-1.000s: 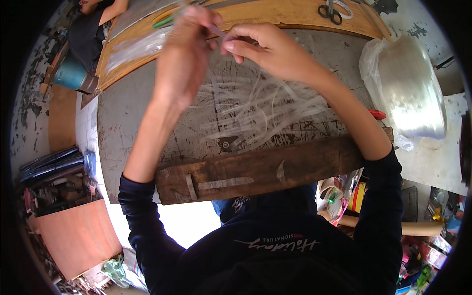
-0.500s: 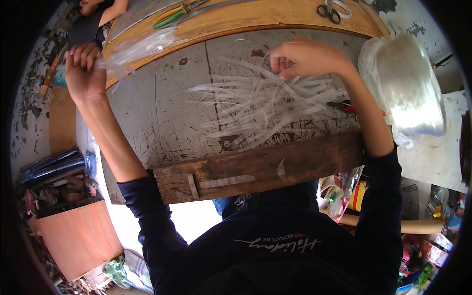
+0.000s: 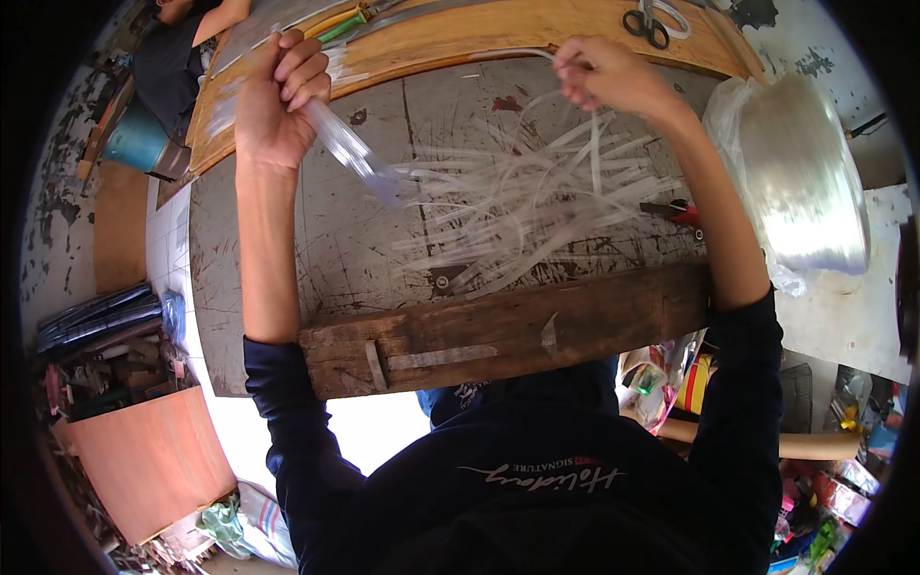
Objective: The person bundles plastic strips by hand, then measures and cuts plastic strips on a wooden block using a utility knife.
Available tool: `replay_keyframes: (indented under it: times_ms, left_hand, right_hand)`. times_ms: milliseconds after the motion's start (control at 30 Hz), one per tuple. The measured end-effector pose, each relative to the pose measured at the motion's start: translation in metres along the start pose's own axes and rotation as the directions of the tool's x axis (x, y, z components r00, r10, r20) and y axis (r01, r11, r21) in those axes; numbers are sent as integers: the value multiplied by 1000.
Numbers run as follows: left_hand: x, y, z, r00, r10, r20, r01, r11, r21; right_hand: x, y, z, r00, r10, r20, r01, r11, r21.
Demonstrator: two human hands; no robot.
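Observation:
My left hand [image 3: 283, 101], fingers curled tight, grips a bundle of clear plastic strips [image 3: 353, 158] above the far left part of the worktable. The free ends of the bundle slant down toward the table's middle. At the far right, my right hand [image 3: 609, 77] pinches a clear strip [image 3: 595, 158], which hangs below the fingers; another length runs left from the fingertips. Under and in front of my right hand, a loose tangle of clear strips [image 3: 537, 192] lies across the scratched grey tabletop [image 3: 244, 249].
A thick wooden beam [image 3: 498, 326] lines the near table edge. A large clear plastic roll [image 3: 810, 172] stands at the right, near a red-handled tool [image 3: 682, 213]. Scissors [image 3: 647, 27] and green-handled pliers [image 3: 345, 24] lie on the far board. Another person [image 3: 172, 72] is at far left.
My left hand has swung right with the bundle, from beyond the table's left edge to over its far left part. My right hand has risen away from the tangle, drawing up a strip.

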State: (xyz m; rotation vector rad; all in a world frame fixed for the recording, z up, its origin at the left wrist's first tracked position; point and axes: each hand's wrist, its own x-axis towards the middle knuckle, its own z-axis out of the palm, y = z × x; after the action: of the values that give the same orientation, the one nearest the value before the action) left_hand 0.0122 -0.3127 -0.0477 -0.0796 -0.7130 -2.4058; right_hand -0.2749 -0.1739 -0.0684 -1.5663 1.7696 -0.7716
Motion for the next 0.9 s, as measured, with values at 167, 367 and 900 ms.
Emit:
replay_keyframes:
  times_ms: [167,367,900]
  left_hand:
    - [2,-2,3,1000,-11,-12,11,1000,26]
    - [1,-2,3,1000,-6,-19,7,999,39]
    - [7,-40,5,994,-93,-60,100,988,114]
  right_hand:
    - [-3,21,-33,967,249,-52,-253,926,-282]
    - [-12,23,-38,933,276,-232,-360,747,-559]
    - [6,36,-31,984,179,10,-148,838,-525]
